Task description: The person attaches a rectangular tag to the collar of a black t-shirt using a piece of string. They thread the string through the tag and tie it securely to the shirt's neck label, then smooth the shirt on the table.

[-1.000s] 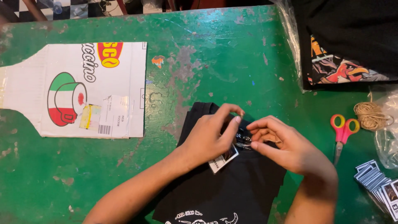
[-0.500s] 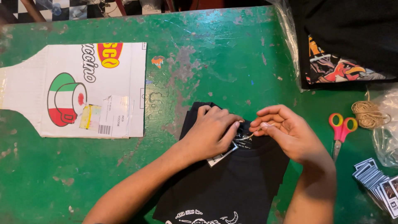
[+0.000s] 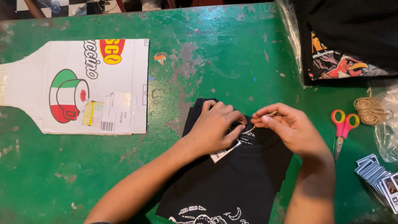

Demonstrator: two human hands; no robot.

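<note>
The left hand [image 3: 215, 128] presses the black shirt [image 3: 232, 182] collar; the right hand [image 3: 290, 128], fingers pinched on twine [image 3: 248, 130], is mid-tying; the tag [image 3: 224, 152] is not yet secured.

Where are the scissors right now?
The scissors lie on the green table at the right, just beyond the right hand, below the twine ball.

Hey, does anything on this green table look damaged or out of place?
The green table is worn, with paint chipped away in grey patches near the middle. The flattened cardboard box lies slightly askew. The scissors, twine ball and black shirt look fine.
</note>
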